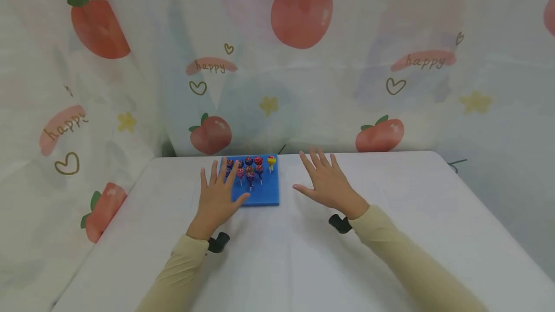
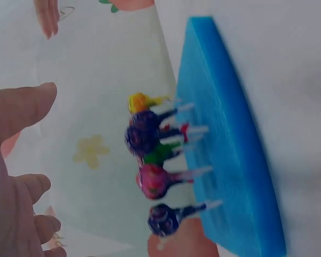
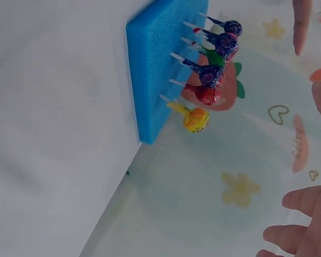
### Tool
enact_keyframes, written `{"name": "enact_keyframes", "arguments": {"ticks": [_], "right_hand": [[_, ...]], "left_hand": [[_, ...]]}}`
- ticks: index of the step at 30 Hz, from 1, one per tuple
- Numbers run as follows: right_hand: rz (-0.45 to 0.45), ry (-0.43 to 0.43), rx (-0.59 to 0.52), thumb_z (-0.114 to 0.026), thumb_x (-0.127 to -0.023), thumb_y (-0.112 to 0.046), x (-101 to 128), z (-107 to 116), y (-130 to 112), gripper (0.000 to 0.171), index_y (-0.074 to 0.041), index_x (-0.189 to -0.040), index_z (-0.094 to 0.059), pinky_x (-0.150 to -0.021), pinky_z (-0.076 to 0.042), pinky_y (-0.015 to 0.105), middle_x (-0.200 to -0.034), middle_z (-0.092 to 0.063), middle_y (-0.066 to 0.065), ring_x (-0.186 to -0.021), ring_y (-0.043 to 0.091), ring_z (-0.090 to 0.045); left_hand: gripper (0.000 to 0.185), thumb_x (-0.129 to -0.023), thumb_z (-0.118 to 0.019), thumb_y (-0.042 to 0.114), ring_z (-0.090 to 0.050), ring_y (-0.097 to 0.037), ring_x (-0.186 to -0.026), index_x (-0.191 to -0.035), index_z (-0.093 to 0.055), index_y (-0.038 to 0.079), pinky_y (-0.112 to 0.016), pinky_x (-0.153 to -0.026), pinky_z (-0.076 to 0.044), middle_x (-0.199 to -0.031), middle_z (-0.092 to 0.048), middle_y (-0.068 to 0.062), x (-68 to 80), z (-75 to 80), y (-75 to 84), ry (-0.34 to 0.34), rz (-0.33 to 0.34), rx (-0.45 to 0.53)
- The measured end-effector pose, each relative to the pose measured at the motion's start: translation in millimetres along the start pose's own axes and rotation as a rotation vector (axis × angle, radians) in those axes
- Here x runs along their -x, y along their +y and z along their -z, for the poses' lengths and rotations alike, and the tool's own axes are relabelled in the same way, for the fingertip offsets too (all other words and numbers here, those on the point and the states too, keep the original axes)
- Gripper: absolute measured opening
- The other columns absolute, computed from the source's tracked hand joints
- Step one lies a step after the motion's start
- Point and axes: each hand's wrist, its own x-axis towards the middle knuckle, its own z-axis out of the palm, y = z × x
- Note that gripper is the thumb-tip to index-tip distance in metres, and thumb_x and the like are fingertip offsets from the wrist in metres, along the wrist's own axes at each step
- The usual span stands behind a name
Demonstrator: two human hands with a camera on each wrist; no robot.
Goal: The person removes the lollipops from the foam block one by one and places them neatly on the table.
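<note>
A blue foam block [image 1: 265, 196] lies at the back of the table, with several wrapped lollipops [image 1: 250, 175] standing in it by their white sticks. One yellow lollipop [image 1: 271, 162] stands at the block's back right corner; the others have dark blue, pink, red and green wrappers. My left hand [image 1: 215, 203] is raised in front of the block with fingers spread, hiding its left part in the head view. To the right of the block, my right hand [image 1: 326, 182] hovers with its fingers spread too. Neither hand holds anything.
A white cloth covers the table [image 1: 286, 254]. Behind it hangs a curtain [image 1: 303, 85] printed with peaches, hearts and flowers, which also runs along the left side. Each wrist carries a black camera mount [image 1: 219, 242].
</note>
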Motion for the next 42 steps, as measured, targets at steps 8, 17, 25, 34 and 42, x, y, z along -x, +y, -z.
{"name": "enact_keyframes", "arguments": {"ticks": [8, 17, 25, 34, 42], "right_hand": [[0.055, 0.007, 0.039, -0.048, -0.09, -0.057, -23.9, -3.4, -5.8, 0.084, -0.002, -0.148, -0.024, -0.111, -0.022, 0.063, -0.154, -0.023, 0.022, -0.143, 0.04, -0.021], [0.062, 0.015, -0.067, -0.051, -0.093, -0.047, -44.6, -11.2, -6.2, 0.077, 0.004, -0.145, -0.028, -0.111, -0.027, 0.056, -0.151, -0.029, 0.023, -0.141, 0.037, -0.026], [-0.012, -0.023, -0.309, -0.051, -0.096, -0.037, -61.0, -25.7, -2.5, 0.07, 0.005, -0.146, -0.025, -0.113, -0.027, 0.049, -0.151, -0.029, 0.022, -0.141, 0.036, -0.028], [-0.131, -0.09, -0.588, -0.048, -0.098, -0.031, -82.3, -54.2, 1.2, 0.064, 0.004, -0.146, -0.025, -0.112, -0.03, 0.049, -0.15, -0.032, 0.022, -0.138, 0.036, -0.033], [-0.284, -0.055, -1.059, -0.051, -0.096, -0.017, -93.8, -90.1, -1.9, 0.051, 0.003, -0.14, -0.036, -0.105, -0.041, 0.044, -0.138, -0.049, 0.023, -0.129, 0.034, -0.048]], "left_hand": [[0.086, -0.089, -0.056, 0.048, -0.01, -0.041, -0.145, -0.15, -0.016, 0.001, -0.062, -0.115, -0.002, -0.156, -0.015, -0.023, -8.0, 1.4, -41.2, -0.118, -0.022, 0.035], [0.081, -0.092, -0.056, 0.04, -0.016, -0.042, -0.143, -0.147, -0.019, -0.006, -0.057, -0.116, -0.012, -0.153, -0.018, -0.027, -24.7, -11.0, -77.4, -0.324, -0.072, 0.02], [0.071, -0.094, -0.053, 0.037, -0.021, -0.04, -0.142, -0.145, -0.026, -0.005, -0.053, -0.117, -0.016, -0.152, -0.023, -0.026, -45.2, -27.9, -88.9, -0.409, -0.069, 0.02], [0.07, -0.097, -0.046, 0.04, -0.022, -0.041, -0.141, -0.146, -0.025, -0.005, -0.054, -0.116, -0.018, -0.152, -0.023, -0.026, -43.6, -50.9, -100.7, -0.39, -0.067, 0.011], [0.071, -0.097, -0.045, 0.041, -0.022, -0.039, -0.142, -0.146, -0.023, -0.005, -0.054, -0.116, -0.017, -0.153, -0.023, -0.024, -34.2, -64.0, -101.7, -0.352, -0.123, 0.023]]}}
